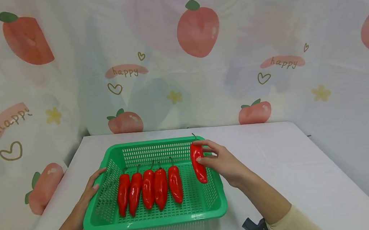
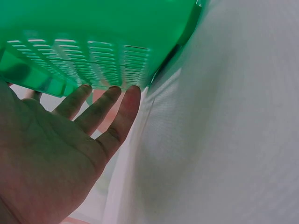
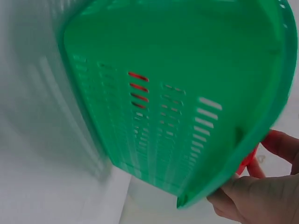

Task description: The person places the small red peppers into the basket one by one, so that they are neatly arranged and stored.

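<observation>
A green plastic basket (image 1: pixel 154 224) stands on the table with several red chili peppers (image 1: pixel 161 188) lying side by side in it, stems pointing to the back. My left hand (image 1: pixel 84 202) is at the basket's left side; its extended fingers touch the outer wall in the left wrist view. Over the basket's right end, my right hand (image 1: pixel 222 162) pinches one red chili pepper (image 1: pixel 199 169) between thumb and fingers, stem up and tip down. From the right wrist view, the basket's end wall hides most of that pepper.
The white table (image 1: pixel 272 151) extends to the right of the basket. A dark curved object (image 1: pixel 256 228) lies near the front edge beside my right sleeve. Behind the table hangs a fruit-patterned cloth (image 1: pixel 182 86), which also covers both sides.
</observation>
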{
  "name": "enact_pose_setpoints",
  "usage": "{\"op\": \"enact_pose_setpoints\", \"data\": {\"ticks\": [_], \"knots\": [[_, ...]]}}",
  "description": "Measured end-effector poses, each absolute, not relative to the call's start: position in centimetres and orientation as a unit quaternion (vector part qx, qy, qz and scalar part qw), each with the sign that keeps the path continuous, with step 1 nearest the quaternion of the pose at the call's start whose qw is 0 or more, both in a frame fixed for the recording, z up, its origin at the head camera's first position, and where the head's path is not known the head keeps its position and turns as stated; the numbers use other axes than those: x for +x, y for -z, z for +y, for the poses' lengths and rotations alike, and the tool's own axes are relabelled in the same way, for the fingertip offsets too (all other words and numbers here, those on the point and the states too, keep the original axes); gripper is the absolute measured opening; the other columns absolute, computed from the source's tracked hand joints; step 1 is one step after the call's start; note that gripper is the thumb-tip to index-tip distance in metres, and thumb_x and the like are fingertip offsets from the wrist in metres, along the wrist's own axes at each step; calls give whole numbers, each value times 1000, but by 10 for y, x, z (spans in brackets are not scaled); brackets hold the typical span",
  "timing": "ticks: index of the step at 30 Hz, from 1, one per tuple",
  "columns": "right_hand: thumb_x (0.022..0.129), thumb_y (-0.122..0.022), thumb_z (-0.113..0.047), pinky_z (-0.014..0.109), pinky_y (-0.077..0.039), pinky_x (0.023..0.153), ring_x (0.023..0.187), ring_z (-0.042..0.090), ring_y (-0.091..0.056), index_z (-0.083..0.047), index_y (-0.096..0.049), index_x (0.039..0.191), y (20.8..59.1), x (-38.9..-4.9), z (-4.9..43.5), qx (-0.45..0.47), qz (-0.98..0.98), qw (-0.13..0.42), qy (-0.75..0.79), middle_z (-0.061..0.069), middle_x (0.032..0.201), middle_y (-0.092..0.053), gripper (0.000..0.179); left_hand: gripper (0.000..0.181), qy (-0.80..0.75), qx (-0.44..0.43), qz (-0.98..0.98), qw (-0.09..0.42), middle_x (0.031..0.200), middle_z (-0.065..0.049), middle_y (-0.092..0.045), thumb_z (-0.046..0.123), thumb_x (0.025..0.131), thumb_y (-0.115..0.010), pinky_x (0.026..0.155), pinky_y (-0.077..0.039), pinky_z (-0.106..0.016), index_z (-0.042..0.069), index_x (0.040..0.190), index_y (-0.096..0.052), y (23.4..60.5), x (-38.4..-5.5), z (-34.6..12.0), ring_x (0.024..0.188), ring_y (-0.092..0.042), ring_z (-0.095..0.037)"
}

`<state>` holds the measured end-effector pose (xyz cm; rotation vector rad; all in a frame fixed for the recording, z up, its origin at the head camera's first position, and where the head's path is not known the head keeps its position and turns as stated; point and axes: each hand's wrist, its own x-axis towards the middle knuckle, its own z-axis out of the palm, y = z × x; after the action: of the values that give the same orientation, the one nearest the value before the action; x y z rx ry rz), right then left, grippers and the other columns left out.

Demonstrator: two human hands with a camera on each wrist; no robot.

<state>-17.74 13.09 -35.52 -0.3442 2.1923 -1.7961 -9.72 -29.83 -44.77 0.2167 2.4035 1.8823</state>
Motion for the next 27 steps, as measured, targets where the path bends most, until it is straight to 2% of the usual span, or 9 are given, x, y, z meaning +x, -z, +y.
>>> {"op": "enact_pose_setpoints", "data": {"ticks": [7, 14, 23, 27], "knots": [[96, -71, -5, 52, -58, 81, 123, 42, -56, -18, -58, 144, 361, -172, 109, -105, 761, 136, 626, 18, 144, -47, 51, 53, -611, 73, 787, 41, 164, -14, -8, 40, 114, -20, 93, -45, -32, 30, 165, -15, 449, -98, -299, 139, -19, -41], [95, -73, -9, 51, -58, 81, 116, 37, -60, -21, -60, 142, 369, -169, 95, -98, 770, 153, 611, 15, 142, -48, 50, 53, -607, 70, 790, 41, 164, -14, -7, 41, 113, -20, 94, -45, -41, 31, 165, -15, 449, -97, -300, 140, -18, -43], [96, -68, 0, 49, -59, 79, 111, 36, -63, -13, -58, 142, 381, -171, 86, -102, 788, 140, 591, 18, 140, -46, 49, 54, -604, 69, 793, 39, 164, -15, -7, 41, 113, -21, 93, -45, -36, 30, 165, -16, 447, -99, -299, 141, -18, -45], [95, -65, 4, 46, -58, 80, 109, 35, -63, -11, -58, 140, 384, -172, 81, -95, 798, 153, 576, 19, 138, -47, 48, 54, -605, 68, 793, 39, 164, -16, -7, 41, 113, -21, 92, -46, -33, 30, 165, -16, 447, -99, -299, 141, -18, -46]]}}
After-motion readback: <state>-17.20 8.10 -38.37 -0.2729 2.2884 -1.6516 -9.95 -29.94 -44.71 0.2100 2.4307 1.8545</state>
